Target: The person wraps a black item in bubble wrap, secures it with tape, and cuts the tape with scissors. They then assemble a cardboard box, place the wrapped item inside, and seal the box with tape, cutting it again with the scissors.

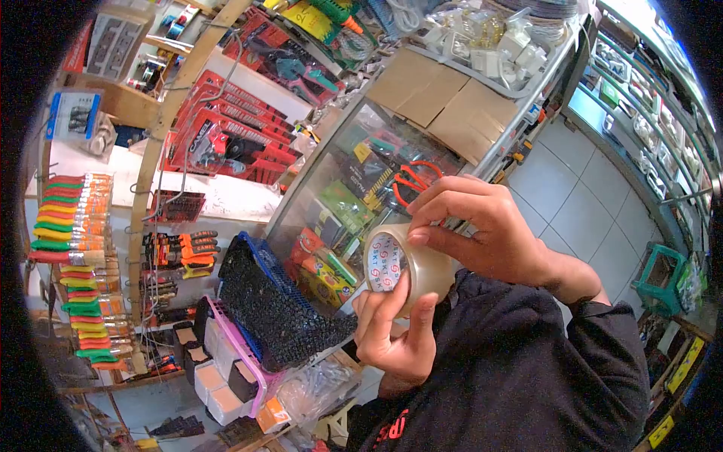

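A wide roll of clear packing tape is held up in front of my black shirt, its printed core facing left. My left hand grips the roll from below, a finger at the core's opening and the thumb by the outer face. At the roll's upper edge, my right hand pinches the tape surface between thumb and fingertips. Orange-handled scissors appear just beyond my right fingers, over the glass counter in this view; their blades are hidden.
Beyond the hands stands a glass display counter with packaged goods inside and cardboard on top. Left are a dark blue basket, a pink-rimmed basket and hanging paintbrushes. A green crate stands on the tiled floor.
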Action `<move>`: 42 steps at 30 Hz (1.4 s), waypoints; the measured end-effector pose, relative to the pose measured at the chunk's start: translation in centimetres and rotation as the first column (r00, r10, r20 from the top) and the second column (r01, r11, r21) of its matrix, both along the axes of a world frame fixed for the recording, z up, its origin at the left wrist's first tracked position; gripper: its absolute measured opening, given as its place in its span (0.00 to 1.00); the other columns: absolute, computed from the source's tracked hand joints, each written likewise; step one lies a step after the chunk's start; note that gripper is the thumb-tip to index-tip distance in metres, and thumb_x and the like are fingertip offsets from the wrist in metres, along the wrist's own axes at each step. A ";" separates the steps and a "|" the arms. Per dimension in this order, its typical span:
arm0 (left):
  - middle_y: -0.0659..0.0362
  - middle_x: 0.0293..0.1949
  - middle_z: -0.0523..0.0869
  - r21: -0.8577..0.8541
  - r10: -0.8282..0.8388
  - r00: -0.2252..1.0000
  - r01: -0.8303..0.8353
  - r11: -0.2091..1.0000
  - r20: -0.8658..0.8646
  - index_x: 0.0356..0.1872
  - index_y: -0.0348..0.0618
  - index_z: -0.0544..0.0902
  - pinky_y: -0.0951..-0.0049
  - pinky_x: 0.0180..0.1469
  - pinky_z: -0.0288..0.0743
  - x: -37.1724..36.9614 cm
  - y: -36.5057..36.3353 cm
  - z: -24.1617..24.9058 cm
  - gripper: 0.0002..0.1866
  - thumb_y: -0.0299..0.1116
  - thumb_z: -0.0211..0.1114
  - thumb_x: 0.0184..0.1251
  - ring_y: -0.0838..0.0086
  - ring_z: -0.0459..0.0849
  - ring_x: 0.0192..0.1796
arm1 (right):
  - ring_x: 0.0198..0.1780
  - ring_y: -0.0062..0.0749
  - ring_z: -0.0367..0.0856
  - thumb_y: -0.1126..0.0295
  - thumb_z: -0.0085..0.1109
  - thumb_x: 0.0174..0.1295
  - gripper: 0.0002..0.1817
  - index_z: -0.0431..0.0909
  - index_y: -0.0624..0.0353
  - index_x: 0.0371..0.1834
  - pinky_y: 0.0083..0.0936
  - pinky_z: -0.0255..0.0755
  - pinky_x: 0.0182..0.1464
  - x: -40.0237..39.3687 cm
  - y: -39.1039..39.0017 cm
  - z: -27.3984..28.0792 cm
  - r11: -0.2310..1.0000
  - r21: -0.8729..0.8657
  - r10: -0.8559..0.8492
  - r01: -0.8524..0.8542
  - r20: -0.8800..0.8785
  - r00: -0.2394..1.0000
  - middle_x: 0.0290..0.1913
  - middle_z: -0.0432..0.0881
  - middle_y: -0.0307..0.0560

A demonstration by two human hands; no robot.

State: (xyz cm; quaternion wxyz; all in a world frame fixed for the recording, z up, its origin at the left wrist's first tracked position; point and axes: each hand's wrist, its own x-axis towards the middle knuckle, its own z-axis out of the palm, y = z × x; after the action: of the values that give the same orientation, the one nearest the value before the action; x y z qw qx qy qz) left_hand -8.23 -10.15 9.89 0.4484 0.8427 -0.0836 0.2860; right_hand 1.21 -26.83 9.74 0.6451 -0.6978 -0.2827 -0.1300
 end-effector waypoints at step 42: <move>0.53 0.50 0.85 -0.273 0.137 0.969 -0.190 0.943 -0.203 0.49 0.35 0.79 0.67 0.57 0.79 9.1 14.4 -14.0 0.12 0.29 0.70 0.73 0.70 0.83 0.52 | 0.31 0.56 0.88 0.59 0.57 0.66 0.13 0.76 0.56 0.46 0.53 0.79 0.32 10.8 14.8 -8.5 0.731 -0.675 0.401 -0.094 0.315 0.860 0.26 0.85 0.52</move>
State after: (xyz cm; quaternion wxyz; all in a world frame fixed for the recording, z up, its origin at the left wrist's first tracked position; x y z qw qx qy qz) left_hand 0.84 4.27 -4.13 0.5476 0.7942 0.0711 0.2536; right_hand 11.99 -12.06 1.20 0.2989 -0.7808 -0.5410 -0.0908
